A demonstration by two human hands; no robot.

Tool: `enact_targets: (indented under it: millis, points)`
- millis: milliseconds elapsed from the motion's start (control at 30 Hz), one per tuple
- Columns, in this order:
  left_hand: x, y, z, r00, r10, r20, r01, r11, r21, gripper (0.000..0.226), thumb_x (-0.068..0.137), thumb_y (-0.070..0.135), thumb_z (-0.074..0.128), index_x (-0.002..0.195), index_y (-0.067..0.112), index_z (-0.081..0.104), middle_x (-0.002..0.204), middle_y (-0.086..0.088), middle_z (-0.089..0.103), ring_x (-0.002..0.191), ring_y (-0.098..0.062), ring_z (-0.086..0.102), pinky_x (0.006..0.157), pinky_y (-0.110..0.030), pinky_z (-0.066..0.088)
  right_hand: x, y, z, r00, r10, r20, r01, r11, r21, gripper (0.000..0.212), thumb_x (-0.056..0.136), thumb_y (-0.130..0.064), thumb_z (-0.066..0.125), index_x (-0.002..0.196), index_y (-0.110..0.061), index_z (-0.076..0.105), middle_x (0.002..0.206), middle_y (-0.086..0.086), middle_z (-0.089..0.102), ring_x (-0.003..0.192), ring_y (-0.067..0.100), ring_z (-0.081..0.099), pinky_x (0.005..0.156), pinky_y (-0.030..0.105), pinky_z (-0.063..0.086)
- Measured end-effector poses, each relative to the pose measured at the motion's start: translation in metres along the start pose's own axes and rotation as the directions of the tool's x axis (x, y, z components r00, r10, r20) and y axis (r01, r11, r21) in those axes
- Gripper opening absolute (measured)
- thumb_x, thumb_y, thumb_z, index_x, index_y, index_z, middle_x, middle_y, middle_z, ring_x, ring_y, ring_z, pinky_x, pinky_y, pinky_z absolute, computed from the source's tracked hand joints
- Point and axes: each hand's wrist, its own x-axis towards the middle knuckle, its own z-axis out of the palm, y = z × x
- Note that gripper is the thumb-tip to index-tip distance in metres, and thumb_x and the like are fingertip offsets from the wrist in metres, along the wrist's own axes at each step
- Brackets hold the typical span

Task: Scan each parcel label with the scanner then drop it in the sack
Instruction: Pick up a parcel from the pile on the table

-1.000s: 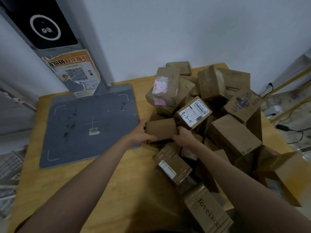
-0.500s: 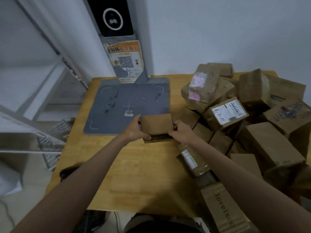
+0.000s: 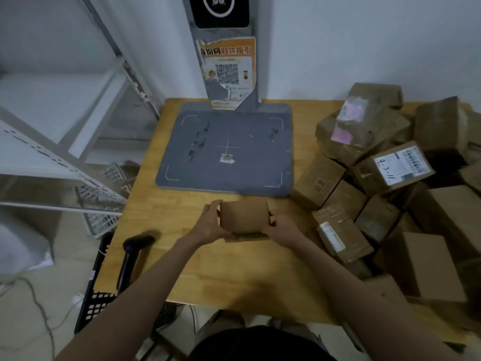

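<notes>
a person holds a small brown parcel [image 3: 243, 216] between both hands above the bare front part of the wooden table [image 3: 216, 269], just in front of the grey scanner base plate [image 3: 226, 152]. the left hand [image 3: 209, 222] has its fingers curled round the parcel's left end, thumb on the near side, and the right hand [image 3: 282, 225] grips the right end the same way. the parcel's plain cardboard face is turned up and no label shows on it. a black handheld scanner [image 3: 132, 254] lies at the table's left edge, well apart from the hands. a heap of cardboard boxes [image 3: 390, 183] fills the right side of the table, one of them showing a white label [image 3: 400, 165] with handwriting. the scanner's post [image 3: 227, 48] rises behind the plate with an orange qr-code sticker [image 3: 227, 71] on it. white metal shelving [image 3: 65, 152] stands to the left.
</notes>
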Motion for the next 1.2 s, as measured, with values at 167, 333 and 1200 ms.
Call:
enact_targets:
  millis: [167, 333, 1200]
  points:
    - [-0.003, -0.043, 0.004, 0.998, -0.041, 0.05, 0.043, 0.998, -0.047, 0.122, 0.065, 0.014, 0.092, 0.157, 0.02, 0.012, 0.142, -0.006, 0.034, 0.119, -0.035, 0.054, 0.097, -0.052, 0.051, 0.007, 0.004, 0.042, 0.996, 0.09, -0.018, -0.09, 0.996, 0.016, 0.052, 0.099, -0.023, 0.063, 0.146, -0.014, 0.043, 0.125, 0.012, 0.062, 0.106, 0.026, 0.063, 0.088, 0.041, 0.054]
    - [-0.001, -0.069, 0.001, 0.998, -0.049, 0.044, 0.054, 0.989, -0.138, 0.123, 0.067, 0.016, 0.091, 0.159, 0.022, 0.008, 0.151, -0.004, 0.035, 0.124, -0.031, 0.051, 0.099, -0.048, 0.051, 0.016, 0.001, 0.071, 0.99, 0.14, -0.016, -0.138, 0.988, 0.069, 0.055, 0.099, -0.027, 0.061, 0.149, -0.016, 0.04, 0.132, 0.013, 0.053, 0.101, 0.025, 0.061, 0.073, 0.031, 0.049]
    - [-0.004, -0.098, -0.01, 0.999, -0.02, 0.025, 0.023, 0.99, -0.139, 0.104, 0.075, 0.015, 0.086, 0.156, 0.019, 0.022, 0.15, -0.002, 0.028, 0.134, -0.029, 0.04, 0.106, -0.043, 0.044, 0.021, 0.001, 0.11, 0.991, 0.089, -0.101, -0.075, 0.988, 0.135, 0.059, 0.094, -0.014, 0.065, 0.149, -0.018, 0.044, 0.133, 0.012, 0.048, 0.105, 0.023, 0.056, 0.075, 0.028, 0.049]
